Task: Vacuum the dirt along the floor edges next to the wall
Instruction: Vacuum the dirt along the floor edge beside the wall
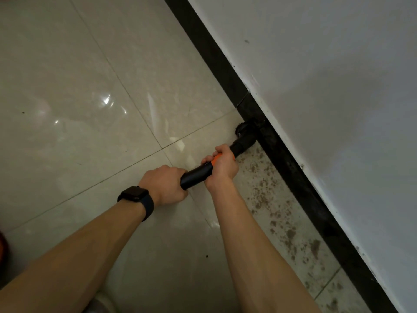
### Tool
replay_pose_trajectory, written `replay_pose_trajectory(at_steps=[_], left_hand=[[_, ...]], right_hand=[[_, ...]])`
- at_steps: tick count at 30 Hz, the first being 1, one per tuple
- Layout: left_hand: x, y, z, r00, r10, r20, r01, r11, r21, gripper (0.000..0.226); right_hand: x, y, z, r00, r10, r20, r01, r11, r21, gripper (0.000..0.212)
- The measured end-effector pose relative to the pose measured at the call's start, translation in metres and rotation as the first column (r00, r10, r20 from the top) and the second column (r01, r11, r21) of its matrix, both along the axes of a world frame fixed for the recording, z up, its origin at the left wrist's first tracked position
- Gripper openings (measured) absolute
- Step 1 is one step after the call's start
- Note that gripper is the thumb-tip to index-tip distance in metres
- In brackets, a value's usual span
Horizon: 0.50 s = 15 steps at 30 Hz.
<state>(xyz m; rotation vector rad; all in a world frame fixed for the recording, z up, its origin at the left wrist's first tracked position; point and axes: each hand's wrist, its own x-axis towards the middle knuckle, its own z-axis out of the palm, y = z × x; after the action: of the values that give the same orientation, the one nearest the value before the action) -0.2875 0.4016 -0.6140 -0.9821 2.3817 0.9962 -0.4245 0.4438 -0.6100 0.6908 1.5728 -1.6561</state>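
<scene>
Left hand [165, 184] and right hand [223, 167] are gripping the vacuum wand [198, 175], fingers [221, 149] wrapping fully round it. Its nozzle [246, 134] is sitting against the black skirting [293, 170]; dirt [291, 233] is lying along that edge, open tiled floor [90, 98] spreading leftward.

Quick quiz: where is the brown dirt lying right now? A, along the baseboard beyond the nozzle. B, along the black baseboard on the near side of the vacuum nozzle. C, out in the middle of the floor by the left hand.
B: the dirt speckles the strip beside the baseboard on the person's side of the nozzle, while the floor beyond it looks clean.
</scene>
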Motion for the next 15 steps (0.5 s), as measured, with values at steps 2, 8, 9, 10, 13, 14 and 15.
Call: replay_pose_trajectory(at_steps=[2,8,9,10,13,14,15], left_hand=[[0.000,-0.006,0.000,1.000,0.001,0.003,-0.001,1.000,-0.019,0.015],[-0.001,-0.034,0.002,0.996,0.084,0.013,-0.083,0.995,-0.046,0.018],[0.000,-0.040,0.002,0.995,0.101,0.013,-0.101,0.994,-0.042,0.019],[0.000,-0.046,0.002,0.993,0.120,0.013,-0.119,0.992,-0.040,0.019],[0.000,-0.060,0.001,0.982,0.186,0.009,-0.186,0.982,-0.029,0.017],[-0.002,-0.063,0.000,0.976,0.217,-0.002,-0.217,0.976,-0.008,0.013],[-0.003,-0.064,0.000,0.968,0.249,-0.016,-0.248,0.968,0.024,0.011]], right_hand=[[0.000,-0.007,-0.001,1.000,0.000,0.005,0.000,1.000,-0.004,0.015],[0.000,-0.043,0.002,0.998,0.063,0.011,-0.062,0.997,-0.042,0.014],[0.000,-0.050,0.003,0.997,0.078,0.008,-0.078,0.996,-0.043,0.014],[0.000,-0.058,0.003,0.995,0.095,0.004,-0.095,0.995,-0.042,0.013],[-0.003,-0.082,0.006,0.988,0.155,-0.004,-0.155,0.987,-0.048,0.015],[-0.005,-0.089,0.006,0.984,0.178,-0.006,-0.178,0.983,-0.048,0.016],[-0.008,-0.094,0.007,0.980,0.200,-0.009,-0.200,0.979,-0.042,0.017]])
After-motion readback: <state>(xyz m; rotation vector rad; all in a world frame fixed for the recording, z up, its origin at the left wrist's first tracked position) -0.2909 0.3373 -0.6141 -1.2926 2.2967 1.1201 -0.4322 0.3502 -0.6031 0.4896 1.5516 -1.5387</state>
